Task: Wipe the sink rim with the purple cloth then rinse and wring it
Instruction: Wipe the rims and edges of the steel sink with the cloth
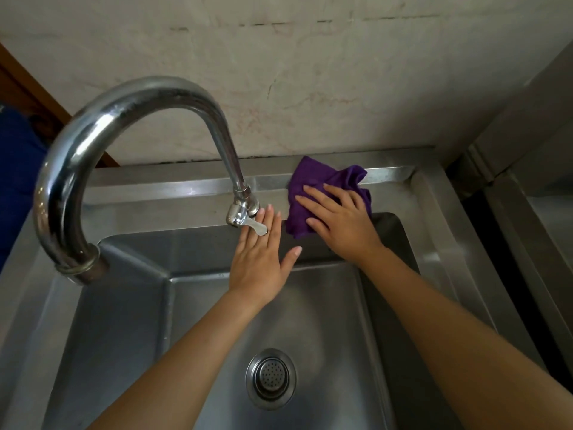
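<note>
A crumpled purple cloth lies on the back rim of a steel sink, right of the tap's base. My right hand presses flat on the cloth with fingers spread. My left hand reaches flat and open under the tap's lever handle, its fingers touching the lever. The curved chrome spout arches toward me on the left, and no water runs from it. Part of the cloth is hidden under my right hand.
The sink basin has a round strainer drain at the bottom centre. A stained pale wall stands right behind the rim. A second steel unit adjoins on the right, and something blue sits at far left.
</note>
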